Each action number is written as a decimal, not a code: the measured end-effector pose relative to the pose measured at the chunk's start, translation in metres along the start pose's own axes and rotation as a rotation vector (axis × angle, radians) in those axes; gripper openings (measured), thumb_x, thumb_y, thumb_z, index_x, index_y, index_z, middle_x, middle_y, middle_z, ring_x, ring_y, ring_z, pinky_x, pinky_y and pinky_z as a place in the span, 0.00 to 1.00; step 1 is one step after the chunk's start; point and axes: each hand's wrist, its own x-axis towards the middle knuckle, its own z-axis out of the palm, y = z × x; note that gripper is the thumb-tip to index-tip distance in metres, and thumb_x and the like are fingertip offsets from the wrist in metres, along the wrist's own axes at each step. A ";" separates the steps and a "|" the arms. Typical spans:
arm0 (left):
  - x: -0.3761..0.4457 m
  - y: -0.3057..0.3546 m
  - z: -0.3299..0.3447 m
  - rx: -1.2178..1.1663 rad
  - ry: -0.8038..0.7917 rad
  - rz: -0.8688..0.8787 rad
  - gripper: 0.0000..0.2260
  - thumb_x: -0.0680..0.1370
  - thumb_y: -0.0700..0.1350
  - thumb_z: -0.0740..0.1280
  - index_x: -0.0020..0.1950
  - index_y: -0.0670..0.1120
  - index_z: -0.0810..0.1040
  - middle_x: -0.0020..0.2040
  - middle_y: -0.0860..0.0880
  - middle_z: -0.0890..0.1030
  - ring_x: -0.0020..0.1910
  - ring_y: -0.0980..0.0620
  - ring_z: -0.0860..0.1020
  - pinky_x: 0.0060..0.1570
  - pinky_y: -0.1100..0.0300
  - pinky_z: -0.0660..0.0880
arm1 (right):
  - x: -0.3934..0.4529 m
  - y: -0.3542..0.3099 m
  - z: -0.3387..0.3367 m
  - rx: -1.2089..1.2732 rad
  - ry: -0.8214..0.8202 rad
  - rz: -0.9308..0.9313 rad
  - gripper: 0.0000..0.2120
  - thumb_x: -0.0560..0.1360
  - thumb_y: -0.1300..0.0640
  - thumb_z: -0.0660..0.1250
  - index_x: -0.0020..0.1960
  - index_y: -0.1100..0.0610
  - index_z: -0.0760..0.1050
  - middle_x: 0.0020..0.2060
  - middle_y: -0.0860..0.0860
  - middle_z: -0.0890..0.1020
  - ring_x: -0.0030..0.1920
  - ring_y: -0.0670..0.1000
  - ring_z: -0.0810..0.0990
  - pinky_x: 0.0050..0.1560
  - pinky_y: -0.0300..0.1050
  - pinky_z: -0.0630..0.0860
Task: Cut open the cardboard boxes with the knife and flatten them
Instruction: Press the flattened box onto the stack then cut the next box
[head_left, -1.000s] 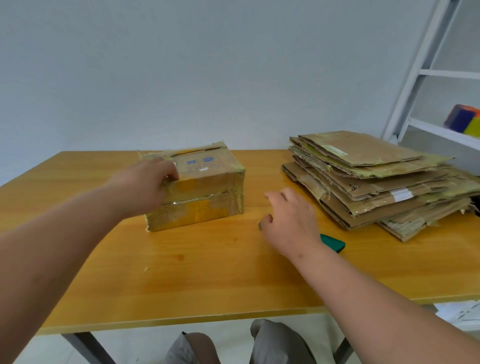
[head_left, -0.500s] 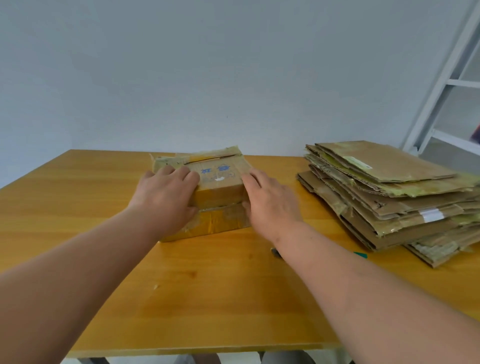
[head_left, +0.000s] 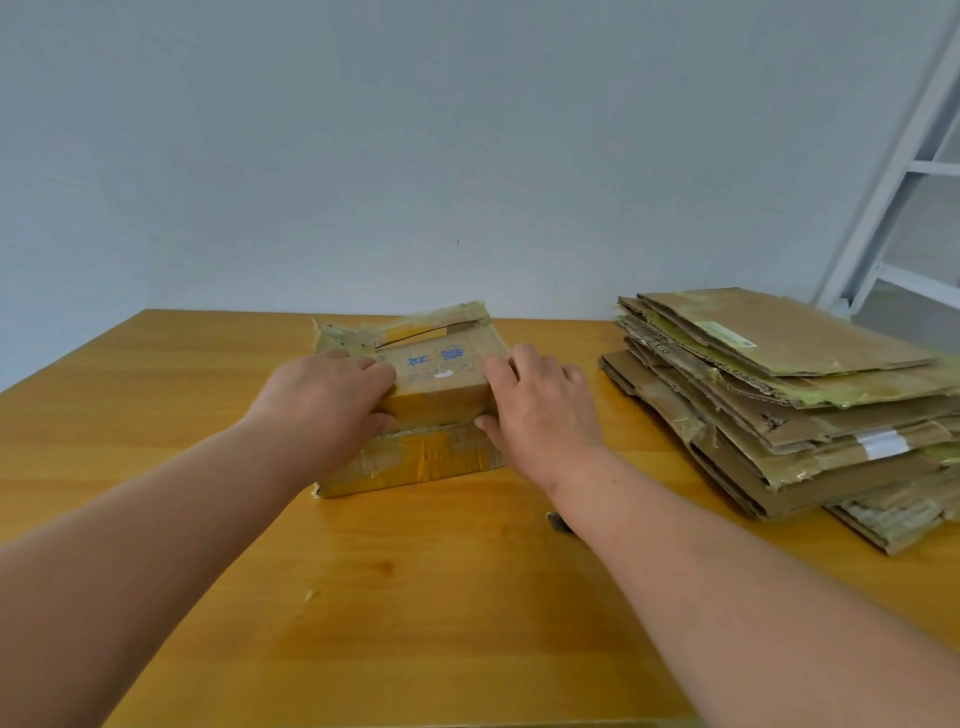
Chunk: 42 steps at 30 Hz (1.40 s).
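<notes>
A wooden table (head_left: 415, 597) fills the foreground, with two bare forearms reaching across it. A small dark tip of the knife (head_left: 558, 521) shows at the right forearm, nearer than the taped cardboard box (head_left: 436, 405). The left hand (head_left: 324, 408) and right hand (head_left: 537, 410) grip the box's near corners, fingers curled over its top. Right of the box lies a stack of flattened cardboard (head_left: 789, 410); beyond, a grey wall (head_left: 415, 156).

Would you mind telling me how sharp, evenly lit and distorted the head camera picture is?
Head view: light soft and even, no hard shadows; mild sheen on the table; flattened cardboard stack smears at the right edge; forearms balloon from wide-angle stretch; taped box fairly sharp.
</notes>
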 end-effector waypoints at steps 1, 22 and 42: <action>0.001 -0.002 -0.001 -0.007 -0.005 0.003 0.14 0.79 0.61 0.59 0.61 0.56 0.71 0.55 0.58 0.76 0.56 0.53 0.74 0.46 0.58 0.73 | 0.000 0.000 0.001 0.002 0.012 -0.003 0.22 0.72 0.46 0.74 0.60 0.55 0.72 0.52 0.55 0.75 0.45 0.57 0.77 0.49 0.55 0.74; 0.017 -0.022 -0.004 -0.327 -0.141 -0.001 0.12 0.76 0.57 0.68 0.56 0.55 0.78 0.49 0.58 0.75 0.48 0.54 0.74 0.45 0.56 0.75 | 0.018 0.004 0.006 -0.058 -0.065 -0.036 0.28 0.78 0.41 0.64 0.68 0.51 0.54 0.58 0.56 0.67 0.53 0.59 0.73 0.64 0.58 0.60; 0.041 -0.030 -0.020 -0.511 -0.210 -0.070 0.27 0.66 0.64 0.73 0.62 0.56 0.77 0.55 0.56 0.79 0.53 0.55 0.76 0.52 0.57 0.74 | 0.022 0.025 0.005 -0.032 0.147 -0.348 0.26 0.70 0.50 0.66 0.66 0.59 0.72 0.55 0.57 0.79 0.50 0.59 0.77 0.53 0.55 0.74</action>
